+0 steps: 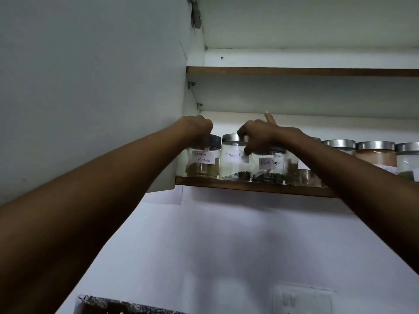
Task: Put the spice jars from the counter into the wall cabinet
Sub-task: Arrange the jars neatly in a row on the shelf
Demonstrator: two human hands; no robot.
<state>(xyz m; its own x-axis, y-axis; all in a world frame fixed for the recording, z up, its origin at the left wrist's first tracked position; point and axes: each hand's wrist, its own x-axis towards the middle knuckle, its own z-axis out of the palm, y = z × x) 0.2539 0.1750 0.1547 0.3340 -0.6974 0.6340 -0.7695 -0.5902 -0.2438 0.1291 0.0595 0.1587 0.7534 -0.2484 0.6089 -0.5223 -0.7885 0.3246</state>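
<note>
Both my arms reach up to the lower shelf (254, 186) of the open wall cabinet. My left hand (196, 128) grips the lid of the Garam Masala jar (203, 163), which stands at the shelf's left end. My right hand (260, 134) holds the lid of a Black Pepper jar (268, 166) standing on the shelf, with one finger pointing upward. Between the two hands stands another Black Pepper jar (233, 159) with a silver lid. More silver-lidded jars (376, 155) line the shelf to the right, partly hidden behind my right forearm.
The open cabinet door (90, 87) hangs at the left, close to my left arm. An upper shelf (294, 71) sits above. Below the cabinet are a white wall, a wall switch plate (301, 300) and a dark speckled edge (118, 305) at the bottom.
</note>
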